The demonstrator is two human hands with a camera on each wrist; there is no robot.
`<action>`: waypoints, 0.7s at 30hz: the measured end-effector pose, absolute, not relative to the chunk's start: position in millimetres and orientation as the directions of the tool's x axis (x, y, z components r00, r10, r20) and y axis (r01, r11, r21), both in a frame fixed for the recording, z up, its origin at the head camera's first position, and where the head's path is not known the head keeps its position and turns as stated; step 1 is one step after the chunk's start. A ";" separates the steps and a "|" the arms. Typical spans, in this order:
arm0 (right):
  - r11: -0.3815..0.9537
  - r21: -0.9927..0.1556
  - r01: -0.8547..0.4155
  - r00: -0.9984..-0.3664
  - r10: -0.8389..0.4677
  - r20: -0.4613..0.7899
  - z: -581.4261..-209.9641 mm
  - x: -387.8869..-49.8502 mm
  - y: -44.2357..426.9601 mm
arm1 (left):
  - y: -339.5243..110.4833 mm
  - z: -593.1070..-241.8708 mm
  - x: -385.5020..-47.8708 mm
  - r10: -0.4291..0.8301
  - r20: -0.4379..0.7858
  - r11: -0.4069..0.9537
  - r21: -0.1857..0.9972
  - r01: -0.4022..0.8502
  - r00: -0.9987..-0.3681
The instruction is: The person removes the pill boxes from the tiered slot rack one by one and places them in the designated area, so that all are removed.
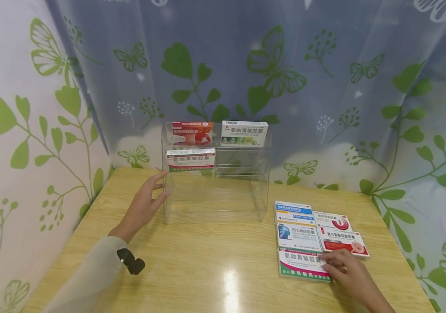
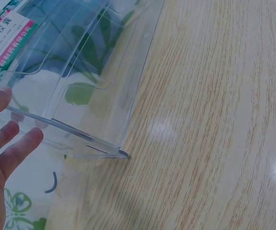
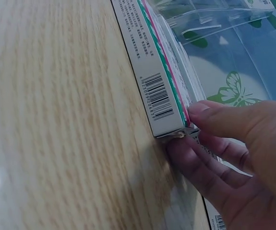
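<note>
In the head view my left hand (image 1: 141, 208) is at the left side of a clear tiered display rack (image 1: 211, 213), fingers extended and touching its side panel. The left wrist view shows those fingertips (image 2: 34, 139) at the panel, curled round nothing. My right hand (image 1: 350, 274) pinches the right end of a white medicine box (image 1: 299, 265) with a green and magenta band. In the right wrist view the thumb (image 3: 200, 109) lies on that box's top edge, with fingers at its end below. The box is at the front of a group of boxes on the table.
On the rack stand a red medicine box (image 1: 191, 133), a white-and-green one (image 1: 244, 134) and a banded one (image 1: 190, 161). Beside the right hand lie a blue-and-white box (image 1: 294, 213), one with a blue picture (image 1: 299, 237) and two red-and-white boxes, including one (image 1: 344, 239). A patterned curtain (image 1: 223, 65) hangs behind.
</note>
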State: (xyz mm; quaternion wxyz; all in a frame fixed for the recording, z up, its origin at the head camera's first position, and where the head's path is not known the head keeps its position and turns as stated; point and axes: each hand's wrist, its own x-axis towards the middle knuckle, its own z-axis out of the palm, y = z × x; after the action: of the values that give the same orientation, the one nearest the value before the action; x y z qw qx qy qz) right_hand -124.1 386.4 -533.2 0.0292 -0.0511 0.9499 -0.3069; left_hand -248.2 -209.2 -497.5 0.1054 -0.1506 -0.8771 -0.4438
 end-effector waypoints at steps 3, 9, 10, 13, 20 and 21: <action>0.805 -0.590 -0.063 -0.994 -0.103 -0.033 -533.6 -124.7 385.8 | -209.4 -497.0 -248.6 0.170 0.318 0.560 0.748 0.357 -0.933; 0.797 -0.602 -0.054 -0.997 -0.071 -0.004 -528.6 -125.6 387.8 | -209.9 -496.4 -249.6 0.174 0.325 0.563 0.741 0.365 -0.930; 0.795 -0.603 -0.065 -0.998 -0.067 0.019 -526.4 -126.7 388.3 | -209.8 -496.4 -249.6 0.175 0.326 0.562 0.742 0.366 -0.929; 0.785 -0.603 -0.139 -0.989 -0.079 0.126 -517.1 -133.8 388.5 | -209.8 -496.6 -249.4 0.177 0.330 0.560 0.741 0.371 -0.927; 0.795 -0.562 -0.231 -0.963 -0.104 0.248 -485.2 -166.0 372.7 | -209.7 -498.1 -248.4 0.175 0.337 0.557 0.741 0.375 -0.925; 0.791 -0.564 -0.239 -0.960 -0.105 0.260 -480.6 -171.4 367.4 | -209.5 -498.3 -248.3 0.175 0.336 0.555 0.742 0.375 -0.925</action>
State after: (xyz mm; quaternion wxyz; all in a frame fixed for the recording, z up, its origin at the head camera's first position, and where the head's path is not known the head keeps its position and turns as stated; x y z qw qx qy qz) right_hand -171.4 367.4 -480.6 -0.1082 -0.0914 0.9400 -0.3104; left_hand -248.3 -209.5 -498.3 0.1123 -0.1574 -0.8746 -0.4447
